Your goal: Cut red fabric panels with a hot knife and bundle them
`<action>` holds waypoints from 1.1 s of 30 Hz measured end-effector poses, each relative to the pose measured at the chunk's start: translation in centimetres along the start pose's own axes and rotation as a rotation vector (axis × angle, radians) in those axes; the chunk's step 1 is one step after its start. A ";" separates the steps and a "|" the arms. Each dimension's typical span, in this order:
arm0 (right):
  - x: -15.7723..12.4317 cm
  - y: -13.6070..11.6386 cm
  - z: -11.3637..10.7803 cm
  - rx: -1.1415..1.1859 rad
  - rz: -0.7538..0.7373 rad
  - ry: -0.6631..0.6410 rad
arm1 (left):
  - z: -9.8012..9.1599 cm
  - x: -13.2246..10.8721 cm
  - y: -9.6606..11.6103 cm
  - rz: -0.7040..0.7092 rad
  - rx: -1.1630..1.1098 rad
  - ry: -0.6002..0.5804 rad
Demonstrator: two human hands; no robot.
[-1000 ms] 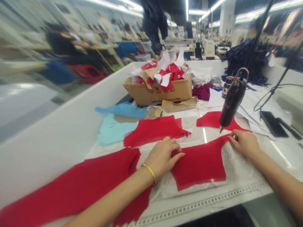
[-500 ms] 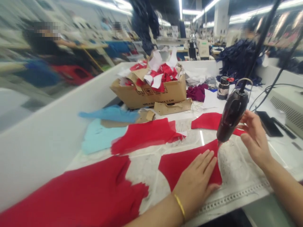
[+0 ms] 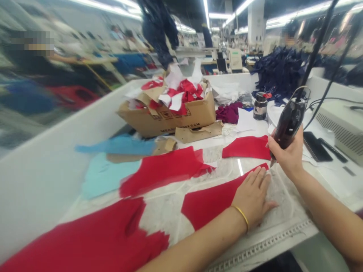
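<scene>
My left hand (image 3: 253,198), with a yellow bracelet on its wrist, lies flat with fingers stretched on a red fabric piece (image 3: 207,202), partly covering it. In my right hand (image 3: 292,155) is a black handheld power tool (image 3: 289,122); my fingers are wrapped round its lower body. A wire loop and a black cord or rod rise from its top. Its narrow tip (image 3: 273,162) points down beside the fabric's upper right corner; whether they touch I cannot tell. Behind it lies another red fabric piece (image 3: 245,147).
More red fabric (image 3: 164,170) and a large red piece (image 3: 85,234) lie leftward. A scrap-filled cardboard box (image 3: 181,121) stands behind. At right are a phone (image 3: 317,146) and a vented machine (image 3: 343,124). A measuring tape (image 3: 263,241) runs along the front edge. Blurred people sit beyond.
My right hand, earlier open beside the hanging tool, is now wrapped round it. My left hand has slid up and right over the fabric. The view has shifted slightly.
</scene>
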State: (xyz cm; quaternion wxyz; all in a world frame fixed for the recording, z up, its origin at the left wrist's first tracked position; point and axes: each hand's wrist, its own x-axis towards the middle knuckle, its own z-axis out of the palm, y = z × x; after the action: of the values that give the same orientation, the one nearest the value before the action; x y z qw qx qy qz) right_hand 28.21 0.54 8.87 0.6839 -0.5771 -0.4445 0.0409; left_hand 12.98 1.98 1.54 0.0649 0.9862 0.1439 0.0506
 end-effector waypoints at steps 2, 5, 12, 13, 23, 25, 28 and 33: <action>-0.1 0.8 0.3 -0.006 -0.011 0.039 | 0.3 0.0 -0.3 0.009 -0.016 -0.004; -0.4 1.5 0.6 -0.068 -0.020 0.064 | 1.0 -0.1 -0.6 0.033 -0.042 0.026; -0.2 1.7 0.6 -0.038 -0.016 0.075 | 1.6 -0.2 -0.9 0.050 -0.057 0.082; -0.2 1.7 0.7 -0.027 -0.025 0.078 | 1.6 -0.2 -0.9 0.053 -0.056 0.084; -0.4 1.8 0.9 0.012 0.005 0.052 | 1.4 -0.2 -0.9 0.055 -0.041 0.073; -0.3 1.9 1.0 -0.001 0.011 0.063 | 1.5 -0.2 -0.9 0.053 -0.042 0.066; -0.3 2.1 1.0 -0.014 0.002 0.079 | 1.5 -0.1 -0.9 0.036 -0.056 0.055; -0.3 1.9 0.3 0.005 -0.074 0.133 | 0.1 -0.3 -0.7 0.027 -0.071 0.079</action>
State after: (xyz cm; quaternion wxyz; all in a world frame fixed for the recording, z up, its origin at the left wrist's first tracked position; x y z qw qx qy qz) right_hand 28.74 1.22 7.10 0.7143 -0.5602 -0.4188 -0.0217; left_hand 12.50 2.52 1.36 0.0933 0.9823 0.1313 0.0956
